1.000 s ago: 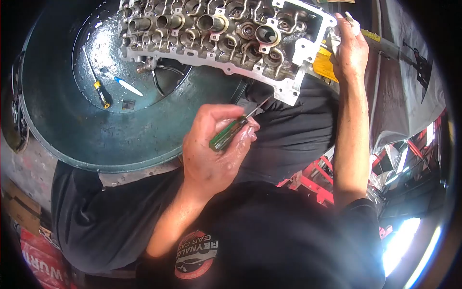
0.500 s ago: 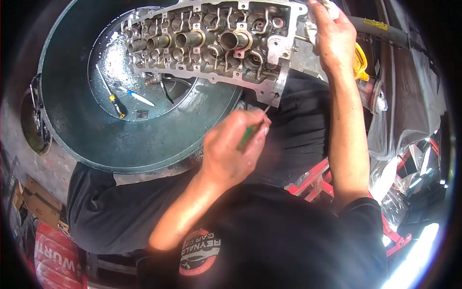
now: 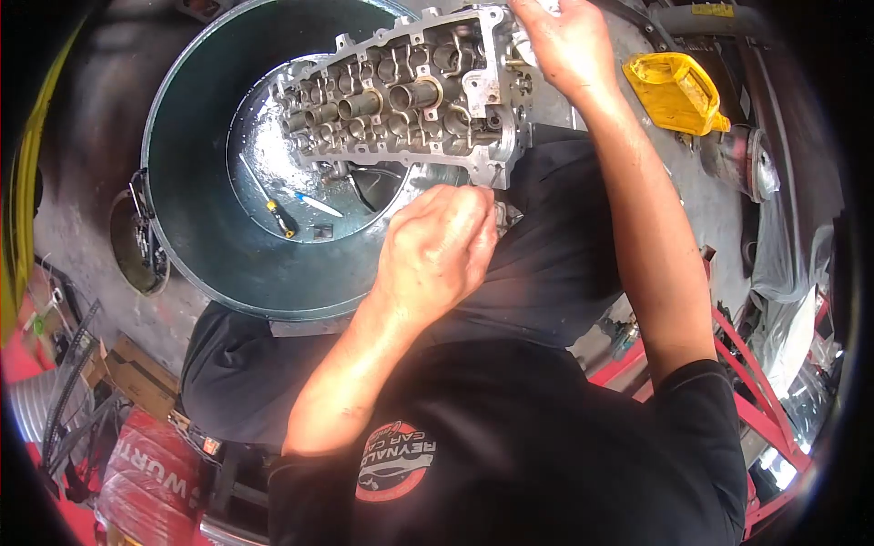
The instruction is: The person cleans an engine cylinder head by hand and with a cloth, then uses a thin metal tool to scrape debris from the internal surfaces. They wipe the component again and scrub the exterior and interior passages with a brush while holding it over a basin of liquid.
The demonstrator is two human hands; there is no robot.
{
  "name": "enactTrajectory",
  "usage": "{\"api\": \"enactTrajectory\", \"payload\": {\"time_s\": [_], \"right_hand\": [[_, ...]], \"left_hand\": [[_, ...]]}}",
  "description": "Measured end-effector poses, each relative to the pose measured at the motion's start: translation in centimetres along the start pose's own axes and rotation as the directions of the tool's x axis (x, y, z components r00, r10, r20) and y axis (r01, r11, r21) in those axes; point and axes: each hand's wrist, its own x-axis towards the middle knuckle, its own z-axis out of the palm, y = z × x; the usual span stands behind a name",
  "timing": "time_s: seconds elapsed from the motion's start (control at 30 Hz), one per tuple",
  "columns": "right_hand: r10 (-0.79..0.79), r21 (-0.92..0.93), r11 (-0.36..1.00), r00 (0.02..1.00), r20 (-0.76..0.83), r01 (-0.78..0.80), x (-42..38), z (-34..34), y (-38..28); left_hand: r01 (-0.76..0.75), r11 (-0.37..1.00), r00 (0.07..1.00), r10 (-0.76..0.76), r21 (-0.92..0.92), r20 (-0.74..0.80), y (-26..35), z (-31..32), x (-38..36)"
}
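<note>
A metal cylinder head [image 3: 480, 91] is tilted over a big round dark green tub [image 3: 218, 264]. My right hand [image 3: 574, 55] grips its upper right end, with a whitish rag partly visible by the fingers. My left hand [image 3: 437, 246] is closed just below the head's lower right corner; whatever its fingers hold is hidden. Inside the tub lie a yellow-and-black screwdriver [image 3: 280, 218], a blue-and-white tool [image 3: 317, 204] and a small dark square piece [image 3: 322, 232].
On the floor at upper right stands a yellow plastic jug [image 3: 672, 94]. Red metal framing [image 3: 751, 364] is at lower right. A cardboard box [image 3: 141, 373] and a red Würth package [image 3: 150, 478] are at lower left. Dark-clothed legs are below the cylinder head.
The whole view has shifted, with the tub and jug showing more fully. My left hand has turned, and the green-handled thin tool seen in it earlier is now out of sight.
</note>
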Motion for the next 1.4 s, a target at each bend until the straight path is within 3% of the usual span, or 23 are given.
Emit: {"api": "enactTrajectory", "payload": {"time_s": [0.07, 0.17, 0.23, 0.37, 0.47, 0.63, 0.67, 0.77, 0.83, 0.9, 1.0, 1.13, 1.27, 1.37, 1.4], "right_hand": [[0.065, -0.073, 0.995, 0.997, 0.032, -0.063, -0.1, -0.3, -0.7], [0.008, 0.051, 0.999, 1.000, 0.001, -0.008, -0.2, 0.0, -0.3], [-0.044, 0.030, 0.999, 0.999, -0.019, 0.044, -0.1, 0.2, 0.3], [0.002, -0.038, 0.999, 1.000, -0.025, -0.003, -0.1, 0.1, -0.3], [-0.069, -0.031, 0.997, 0.997, -0.030, 0.068, 0.0, 0.2, 0.5], [0.094, 0.032, 0.995, 0.995, 0.022, -0.095, -0.6, -0.5, -1.6], [0.122, 0.020, 0.992, 0.992, 0.030, -0.123, -0.6, -0.7, -1.8], [-0.041, -0.078, 0.996, 0.999, -0.020, 0.040, -0.5, -0.3, -0.4], [-0.003, -0.065, 0.998, 1.000, 0.004, 0.003, -0.8, -0.4, -0.7], [-0.006, -0.055, 0.998, 1.000, -0.011, 0.006, -0.4, -0.5, -0.8], [-0.047, -0.054, 0.997, 0.998, -0.038, 0.045, -0.3, 0.3, 0.3], [-0.088, -0.066, 0.994, 0.996, -0.028, 0.086, -0.3, 0.2, 0.5], [-0.107, -0.022, 0.994, 0.994, -0.021, 0.107, -0.2, 0.1, 0.5], [-0.125, -0.010, 0.992, 0.991, -0.040, 0.125, -0.1, 0.5, 0.9], [-0.094, -0.025, 0.995, 0.995, -0.024, 0.093, 0.0, 0.4, 0.7]], "left_hand": [[-0.037, 0.999, 0.999, 0.037, 0.015, 0.001, 0.7, -0.7, 0.2], [-0.043, 0.997, 0.999, 0.042, 0.060, 0.017, 1.1, -1.6, -0.2], [-0.043, 0.996, 0.999, 0.045, 0.082, -0.017, 1.6, -1.8, -0.5], [0.075, 0.996, 0.990, -0.069, 0.039, -0.124, 2.3, -0.6, -1.2], [0.201, 0.979, 0.962, -0.204, -0.036, -0.182, 1.9, 0.2, -1.4], [-0.071, 0.995, 0.995, 0.075, 0.069, -0.066, 0.5, 0.8, -1.5], [-0.058, 0.996, 0.997, 0.062, 0.074, -0.054, 0.6, 0.7, -1.3], [0.043, 0.993, 0.999, -0.040, 0.106, -0.029, 0.8, 0.4, -0.6], [0.389, 0.909, 0.920, -0.392, -0.149, 0.012, 0.5, 0.1, -0.2], [0.582, 0.711, 0.797, -0.595, -0.395, 0.103, 0.9, -0.2, 0.8], [0.537, 0.419, 0.726, -0.672, -0.732, 0.147, -0.4, 0.4, 0.1], [0.371, 0.135, 0.606, -0.785, -0.919, 0.129, 0.6, 2.0, -0.5], [0.322, 0.054, 0.553, -0.821, -0.945, 0.142, 0.9, 2.1, -0.6], [0.299, -0.036, 0.451, -0.875, -0.953, 0.174, 0.9, 1.3, -1.2], [0.365, -0.002, 0.422, -0.891, -0.931, 0.167, 1.2, 0.1, -1.4]]}}
